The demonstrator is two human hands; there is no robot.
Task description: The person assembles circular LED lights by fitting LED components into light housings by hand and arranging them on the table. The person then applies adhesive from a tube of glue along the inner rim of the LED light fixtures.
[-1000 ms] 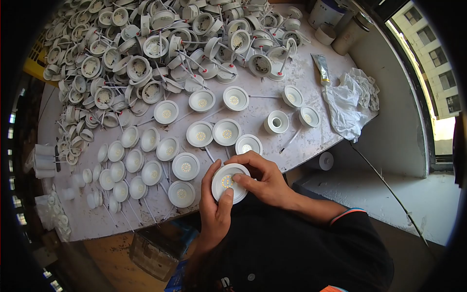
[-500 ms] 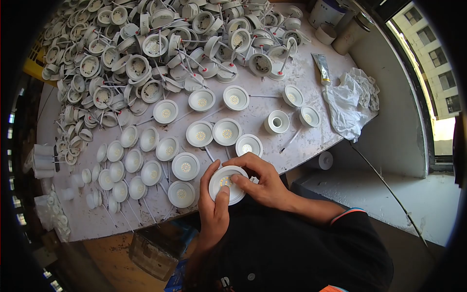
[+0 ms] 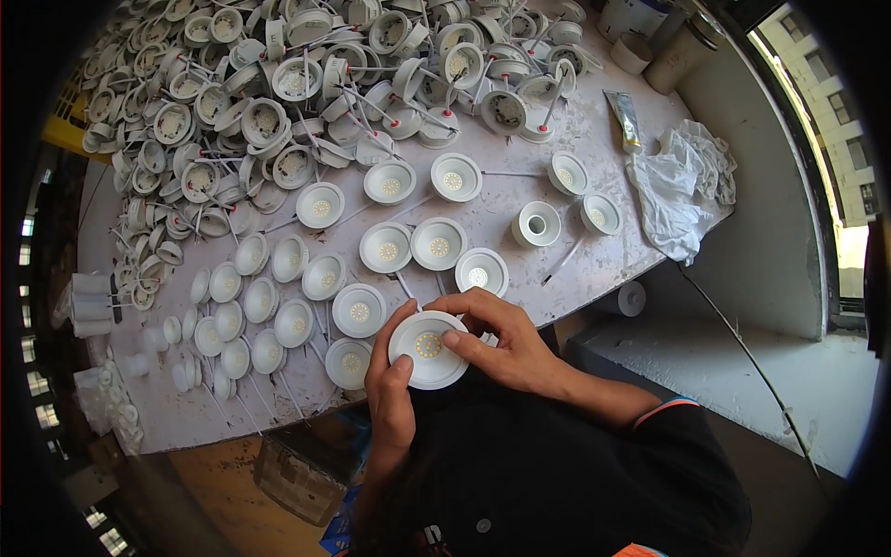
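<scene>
A white round LED downlight (image 3: 432, 369) is held between both hands at the table's front edge, its yellow LED dots facing up. My left hand (image 3: 391, 395) is closed around its left side, with the thumb on the rim. From the right, my right hand (image 3: 509, 351) grips it too, thumb reaching over the rim beside the LED dots and fingers behind. Just beyond the hands lies another downlight (image 3: 482, 273), face up. One more downlight (image 3: 348, 363) sits left of my left hand.
Rows of similar downlights (image 3: 293, 323) with wires cover the table (image 3: 566, 269). A heap of white housings (image 3: 264, 130) fills the back left. At right are a tube (image 3: 624, 121), white cloth (image 3: 670, 200) and a metal canister (image 3: 682, 58). A hollow white reflector cup (image 3: 536, 225) stands nearer.
My left thumb has moved off the LED area onto the downlight's rim. The right thumb still reaches inside. The whole view has shifted slightly.
</scene>
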